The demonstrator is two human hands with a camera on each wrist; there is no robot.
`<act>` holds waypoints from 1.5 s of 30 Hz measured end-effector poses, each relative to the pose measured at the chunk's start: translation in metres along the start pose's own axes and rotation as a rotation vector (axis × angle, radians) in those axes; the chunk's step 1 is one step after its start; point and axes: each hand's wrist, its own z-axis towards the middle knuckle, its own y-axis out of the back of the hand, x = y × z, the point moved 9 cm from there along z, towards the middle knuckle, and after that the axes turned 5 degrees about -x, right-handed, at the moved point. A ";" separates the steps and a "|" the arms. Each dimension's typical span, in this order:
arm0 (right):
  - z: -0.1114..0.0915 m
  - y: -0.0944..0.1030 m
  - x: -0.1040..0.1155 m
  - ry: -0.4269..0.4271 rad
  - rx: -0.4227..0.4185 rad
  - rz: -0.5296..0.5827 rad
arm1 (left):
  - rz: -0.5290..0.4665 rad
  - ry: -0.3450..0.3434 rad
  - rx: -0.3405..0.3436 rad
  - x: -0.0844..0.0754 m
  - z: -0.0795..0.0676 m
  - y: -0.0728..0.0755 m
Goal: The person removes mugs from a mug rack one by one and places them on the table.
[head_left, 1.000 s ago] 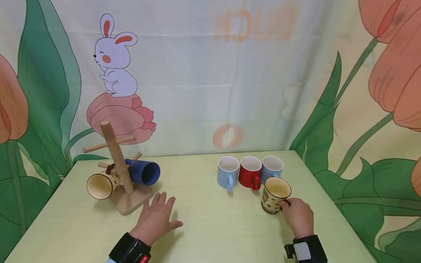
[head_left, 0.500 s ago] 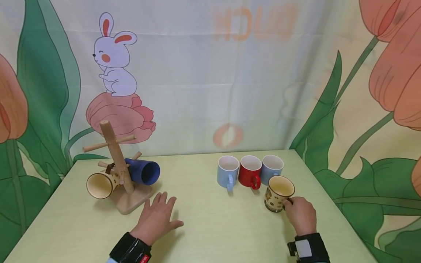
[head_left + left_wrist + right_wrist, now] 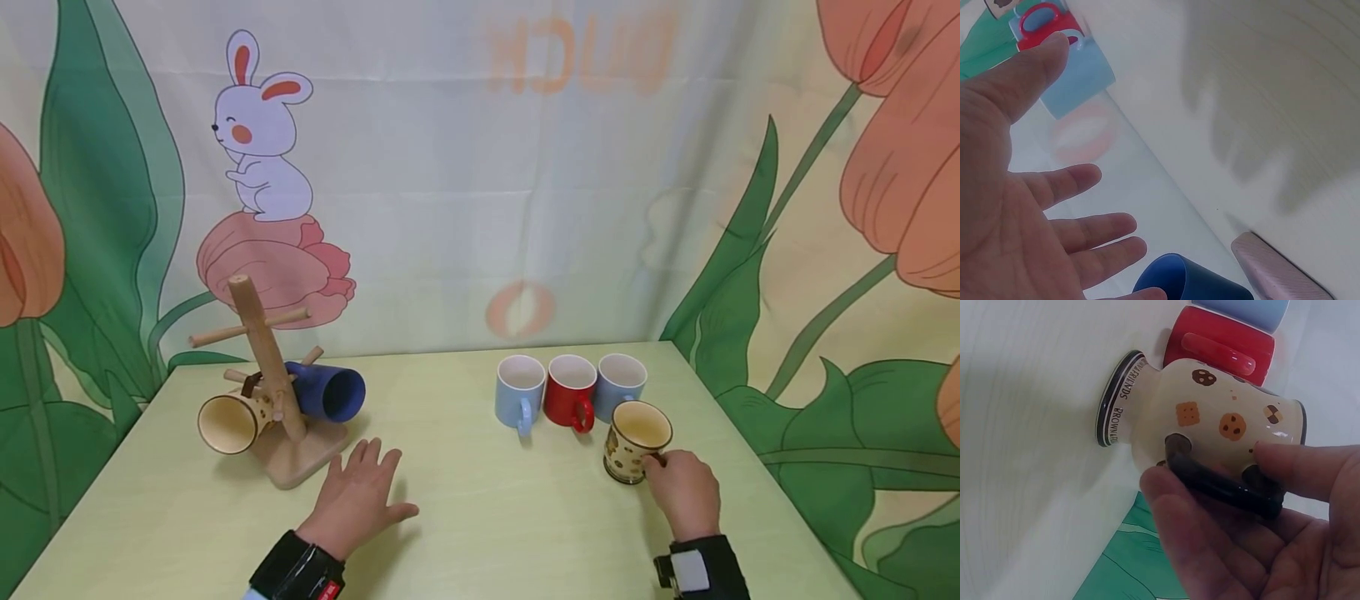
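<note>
My right hand (image 3: 682,493) holds a cream mug (image 3: 630,457) patterned with cookies. In the right wrist view, thumb and fingers pinch its dark handle (image 3: 1225,487), and the mug's striped base (image 3: 1119,400) carries lettering. The mug is upright in the head view. My left hand (image 3: 356,502) is spread with straight fingers, palm down and holding nothing, in front of a wooden mug tree (image 3: 262,358). A dark blue mug (image 3: 318,392) and another cream mug (image 3: 231,423) hang sideways on the tree's lower pegs; its upper pegs carry no mug.
Behind the held mug stand a light blue mug (image 3: 517,392), a red mug (image 3: 567,392) and another blue mug (image 3: 619,382) in a row on the pale table (image 3: 480,517). A printed curtain (image 3: 420,208) with a rabbit and tulips hangs along the table's back edge.
My right hand has moved slightly right with the cream mug, away from the row of mugs, and has barely moved in the last half second. The left hand stays in place.
</note>
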 end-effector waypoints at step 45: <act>-0.030 -0.018 0.114 0.248 -0.023 -0.088 | -0.010 0.096 0.035 0.031 -0.002 0.006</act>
